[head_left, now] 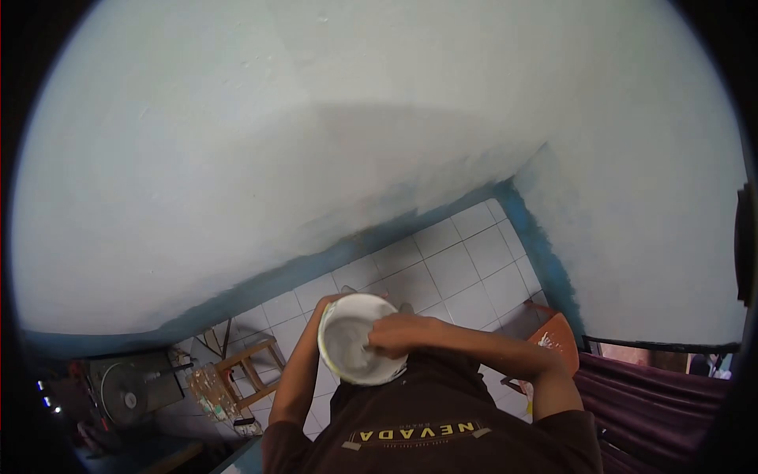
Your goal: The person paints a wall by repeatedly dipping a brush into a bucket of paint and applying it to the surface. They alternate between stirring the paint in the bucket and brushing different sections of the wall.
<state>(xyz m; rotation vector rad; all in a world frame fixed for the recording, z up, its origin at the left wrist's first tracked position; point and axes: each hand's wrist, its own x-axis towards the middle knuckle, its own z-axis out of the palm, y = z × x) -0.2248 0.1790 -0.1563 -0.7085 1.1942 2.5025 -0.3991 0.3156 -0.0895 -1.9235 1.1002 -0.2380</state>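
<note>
A white bucket [325, 347] is held in front of my body, its open top facing up toward me. My left hand [328, 302] grips it by the outer left side, most of the fingers hidden behind the wall. My right hand [392, 333] reaches over the rim into the bucket, its fingers closed. Below those fingers shows something whitish, too blurred to name. Pale greyish-white material [345, 336] covers the inside of the bucket.
A white wall [260, 189] with a blue lower band [316, 267] meets another in a corner ahead. White floor tiles [450, 268] lie below. At left are a wooden step stool [249, 371] and a fan [124, 393]; at right, an orange chair [559, 340] and a maroon curtain [655, 403].
</note>
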